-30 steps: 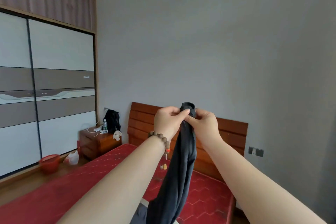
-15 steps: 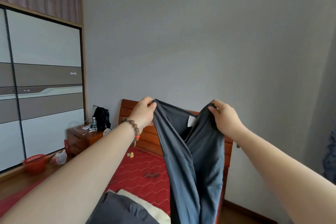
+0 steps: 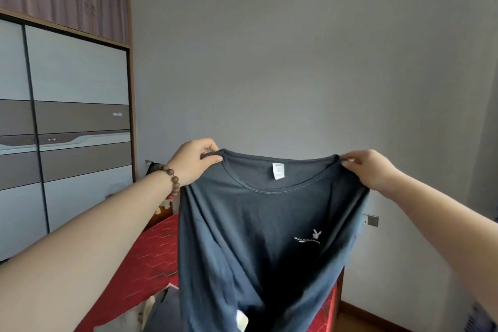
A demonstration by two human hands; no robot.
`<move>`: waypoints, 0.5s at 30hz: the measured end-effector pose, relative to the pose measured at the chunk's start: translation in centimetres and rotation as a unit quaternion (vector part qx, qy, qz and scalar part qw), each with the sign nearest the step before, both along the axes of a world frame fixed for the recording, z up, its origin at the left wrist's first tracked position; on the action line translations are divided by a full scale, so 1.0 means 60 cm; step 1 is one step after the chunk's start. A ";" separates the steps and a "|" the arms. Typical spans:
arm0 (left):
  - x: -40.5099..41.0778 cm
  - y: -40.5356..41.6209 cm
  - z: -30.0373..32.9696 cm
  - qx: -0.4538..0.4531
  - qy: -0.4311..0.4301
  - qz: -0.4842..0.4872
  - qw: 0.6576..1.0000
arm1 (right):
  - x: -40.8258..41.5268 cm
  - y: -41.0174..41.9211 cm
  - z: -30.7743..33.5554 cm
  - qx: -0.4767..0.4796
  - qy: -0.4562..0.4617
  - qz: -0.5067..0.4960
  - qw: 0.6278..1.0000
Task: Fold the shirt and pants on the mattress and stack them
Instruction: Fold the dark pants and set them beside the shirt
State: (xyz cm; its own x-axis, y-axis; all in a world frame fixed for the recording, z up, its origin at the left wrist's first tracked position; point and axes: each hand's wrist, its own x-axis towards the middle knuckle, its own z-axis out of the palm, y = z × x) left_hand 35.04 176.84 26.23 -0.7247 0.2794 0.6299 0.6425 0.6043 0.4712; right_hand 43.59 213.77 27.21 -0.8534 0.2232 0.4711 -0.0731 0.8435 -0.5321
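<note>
Barely started: dark grey cotton t-shirt [image 3: 258, 237] is pinched at the shoulders by left hand [image 3: 194, 160] and right hand [image 3: 370, 168], held up unfolded above the red patterned mattress [image 3: 151, 259]; nothing folded or stacked yet.

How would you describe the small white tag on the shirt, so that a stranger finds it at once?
Start at the red patterned mattress; above it both hands hold up a dark blue-grey cotton T-shirt. Look inside the back of its round neckline, midway between the hands: the small white rectangular tag hangs there. The white rabbit logo is printed lower, on the chest.
</note>
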 end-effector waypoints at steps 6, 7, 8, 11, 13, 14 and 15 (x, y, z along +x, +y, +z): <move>-0.020 -0.048 0.003 -0.001 0.041 0.078 0.996 | 0.015 0.024 0.019 0.029 -0.028 0.005 0.999; -0.023 -0.050 0.000 0.019 0.046 0.093 0.994 | 0.014 0.024 0.018 0.005 -0.021 0.017 1.000; -0.025 -0.051 -0.003 0.043 0.047 0.104 0.993 | 0.012 0.023 0.016 -0.017 -0.012 0.026 0.999; -0.030 -0.048 -0.012 0.087 0.029 0.099 0.991 | 0.003 0.016 0.006 -0.061 0.009 0.037 0.997; -0.029 -0.043 -0.021 0.100 -0.003 0.074 0.992 | -0.003 0.011 -0.001 -0.093 0.008 0.055 0.994; -0.027 -0.040 -0.027 0.108 -0.023 0.062 0.992 | -0.005 0.010 -0.004 -0.117 0.001 0.073 0.990; -0.024 -0.038 -0.033 0.124 -0.046 0.048 0.990 | -0.005 0.010 -0.007 -0.144 -0.011 0.095 0.985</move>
State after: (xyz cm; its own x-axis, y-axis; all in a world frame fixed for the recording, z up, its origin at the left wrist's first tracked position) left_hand 33.60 174.59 24.24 -0.7974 0.0519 0.6012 0.5359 0.5190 0.6659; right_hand 43.27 214.38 26.78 -0.9022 0.1794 0.3923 -0.2011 0.6297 -0.7503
